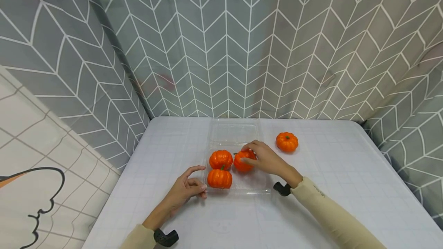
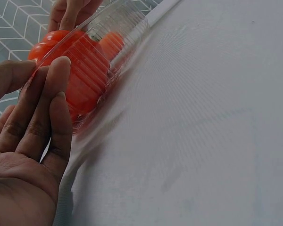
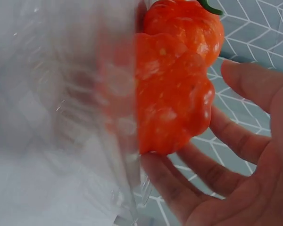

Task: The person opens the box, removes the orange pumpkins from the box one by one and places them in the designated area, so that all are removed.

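Observation:
Three orange toy pumpkins sit in a clear plastic container (image 1: 254,187) whose lid (image 1: 234,133) is folded back. My left hand (image 1: 187,187) pinches the container's left wall between thumb and fingers, as the left wrist view shows. The back-left pumpkin (image 1: 220,159) and the front-left pumpkin (image 1: 219,179) lie close together. My right hand (image 1: 264,158) reaches over the third pumpkin (image 1: 243,161), which is tipped with its stem to the left. In the right wrist view the fingers (image 3: 174,181) spread along that pumpkin's side, and the thumb stands slightly apart from it.
Another orange pumpkin (image 1: 287,142) lies on the white-covered table (image 1: 332,180), right of the container. A patterned grey curtain (image 1: 242,49) hangs behind the table's back edge. Black cameras are strapped to both wrists.

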`<state>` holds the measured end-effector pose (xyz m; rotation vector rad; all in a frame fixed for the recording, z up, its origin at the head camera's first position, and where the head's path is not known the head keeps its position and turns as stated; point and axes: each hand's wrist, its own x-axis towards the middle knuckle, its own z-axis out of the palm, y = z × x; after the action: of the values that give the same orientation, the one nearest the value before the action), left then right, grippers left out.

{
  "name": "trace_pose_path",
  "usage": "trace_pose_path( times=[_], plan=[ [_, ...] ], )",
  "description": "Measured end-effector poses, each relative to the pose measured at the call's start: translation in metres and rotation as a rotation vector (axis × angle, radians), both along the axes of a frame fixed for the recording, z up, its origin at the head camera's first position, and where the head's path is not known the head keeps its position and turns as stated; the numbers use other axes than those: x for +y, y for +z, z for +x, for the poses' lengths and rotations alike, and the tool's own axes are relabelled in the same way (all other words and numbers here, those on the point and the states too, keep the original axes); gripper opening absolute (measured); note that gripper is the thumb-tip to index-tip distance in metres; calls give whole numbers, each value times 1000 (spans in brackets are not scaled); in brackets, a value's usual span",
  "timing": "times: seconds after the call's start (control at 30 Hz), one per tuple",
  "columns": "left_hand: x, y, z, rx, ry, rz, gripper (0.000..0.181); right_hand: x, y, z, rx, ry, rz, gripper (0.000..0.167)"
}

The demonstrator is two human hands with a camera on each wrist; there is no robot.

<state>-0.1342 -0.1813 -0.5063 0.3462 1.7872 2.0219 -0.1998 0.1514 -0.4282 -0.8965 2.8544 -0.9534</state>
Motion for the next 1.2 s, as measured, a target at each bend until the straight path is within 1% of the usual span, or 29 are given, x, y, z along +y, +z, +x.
trace_pose_path(
  times=[0.17, 0.23, 0.3, 0.4, 0.5, 0.6, 0.67, 0.8, 0.93, 1.0, 1.07, 1.13, 1.2],
  plan=[
    [0, -1, 0, -5, 3, 4, 72, -4, 0, -2, -42, -8, 16, 21],
    [0, -1, 0, -6, 3, 6, 72, -4, 1, -3, -61, -4, 19, 21],
    [0, -1, 0, -5, 2, 7, 72, -4, 3, -4, -97, -8, 14, 23],
    [0, -1, 0, -3, 3, 8, 72, -3, 6, -6, -157, -11, 27, 32],
    [0, -1, 0, 0, 5, 3, 72, -3, 7, -7, -240, -9, 66, 49],
    [0, -2, -1, 1, 5, -3, 71, -3, 8, -5, -289, 12, 116, 62],
    [0, -2, -1, -1, 4, -7, 71, -2, 8, -4, -296, 29, 133, 62],
    [0, -2, -1, 0, -1, -5, 71, 0, 11, -1, -312, 52, 139, 53],
    [0, -1, -1, 1, 0, -5, 71, 2, 11, 1, -344, 70, 149, 50],
    [-1, -1, -1, 1, 3, -7, 71, 2, 10, 2, -334, 92, 164, 52],
    [-1, -2, -1, 0, 5, -7, 72, 3, 9, 2, -302, 115, 192, 53],
    [-1, -2, -1, 1, 6, -7, 72, 3, 9, 2, -280, 129, 221, 55],
    [-1, -2, -1, -1, 4, -6, 71, 3, 9, 2, -274, 131, 239, 56]
  ],
)
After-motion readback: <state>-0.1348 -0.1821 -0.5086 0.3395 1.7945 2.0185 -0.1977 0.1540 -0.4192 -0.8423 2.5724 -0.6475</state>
